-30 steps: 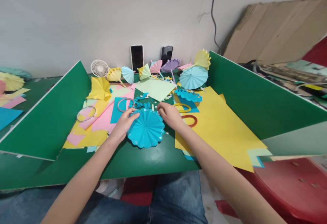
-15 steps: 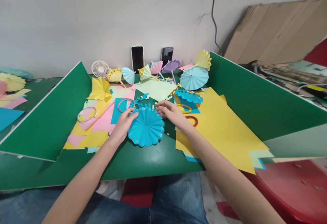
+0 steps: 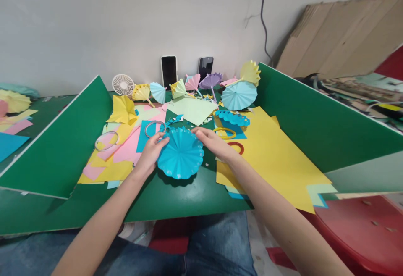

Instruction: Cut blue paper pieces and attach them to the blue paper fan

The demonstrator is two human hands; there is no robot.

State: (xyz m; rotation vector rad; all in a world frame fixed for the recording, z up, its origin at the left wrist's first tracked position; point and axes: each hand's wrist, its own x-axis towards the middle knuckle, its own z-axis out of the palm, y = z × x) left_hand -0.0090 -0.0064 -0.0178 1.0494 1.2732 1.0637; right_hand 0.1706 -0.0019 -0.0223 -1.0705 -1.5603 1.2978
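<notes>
Between my hands is a round, pleated blue paper canopy (image 3: 180, 153) with a scalloped edge, held just above the green table. My left hand (image 3: 153, 149) pinches its left rim, thumb on top. My right hand (image 3: 210, 140) grips the upper right rim between thumb and fingers. Behind the canopy lie blue paper scraps (image 3: 174, 120). A grey ring (image 3: 155, 122) rests on a blue sheet just beyond my left hand. Close to my right hand are a yellow ring (image 3: 232, 130), a red ring (image 3: 242, 148) and a folded scalloped blue paper piece (image 3: 233, 118).
Green partitions (image 3: 59, 141) (image 3: 321, 120) flank the work area. Yellow sheets (image 3: 267, 158) cover the right side; pink and yellow paper (image 3: 121, 169) lies left. Several small paper umbrellas (image 3: 158, 93), a white fan (image 3: 123, 85) and two phones (image 3: 169, 70) (image 3: 205, 66) line the back.
My right hand has closed onto the canopy's upper right rim, where its fingers were loosely beside it. The canopy has turned and tilted slightly; my left hand stays on it.
</notes>
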